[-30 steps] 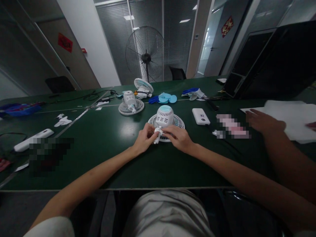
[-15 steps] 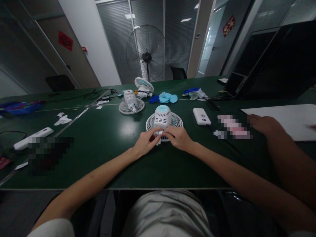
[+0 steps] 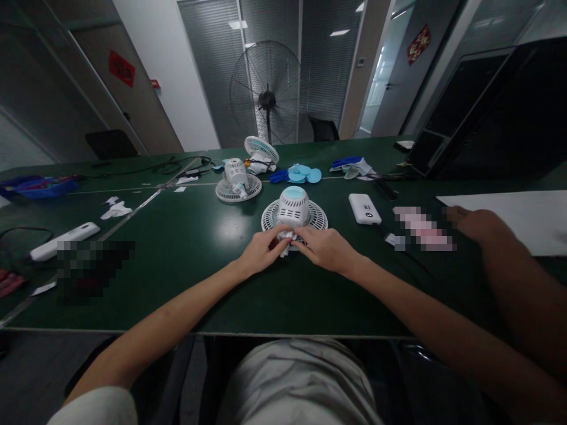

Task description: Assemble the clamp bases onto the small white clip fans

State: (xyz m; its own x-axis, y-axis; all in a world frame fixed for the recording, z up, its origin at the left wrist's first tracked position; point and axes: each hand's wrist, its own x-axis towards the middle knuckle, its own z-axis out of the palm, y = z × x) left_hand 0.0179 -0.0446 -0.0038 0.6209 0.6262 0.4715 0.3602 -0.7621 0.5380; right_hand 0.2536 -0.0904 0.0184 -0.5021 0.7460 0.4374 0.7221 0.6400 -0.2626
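A small white fan head (image 3: 294, 208) lies grille down on the table before me, its vented motor housing with a light-blue cap pointing up. At its near side is a white neck piece (image 3: 287, 235), partly covered by my fingers. My left hand (image 3: 262, 249) pinches that piece from the left, thumb and forefinger closed on it. From the right, my right hand (image 3: 325, 248) has its thumb and fingertips closed at the same piece, close to the grille's rim. Details of the piece between the fingertips are too small to make out.
Two more small fans (image 3: 238, 180) (image 3: 261, 154) stand farther back, beside light-blue fan blades (image 3: 303, 173) and blue-white gloves (image 3: 352, 166). A white power bank (image 3: 364, 209) lies to the right. Another person's hand (image 3: 482, 224) rests by a white sheet (image 3: 509, 218). A dark monitor-like box (image 3: 487, 112) stands behind.
Both hands stay at the white neck piece, with small finger shifts; the fan head tilts slightly. At the right, the other person's crumpled white sheet has gone, leaving a flat white one.
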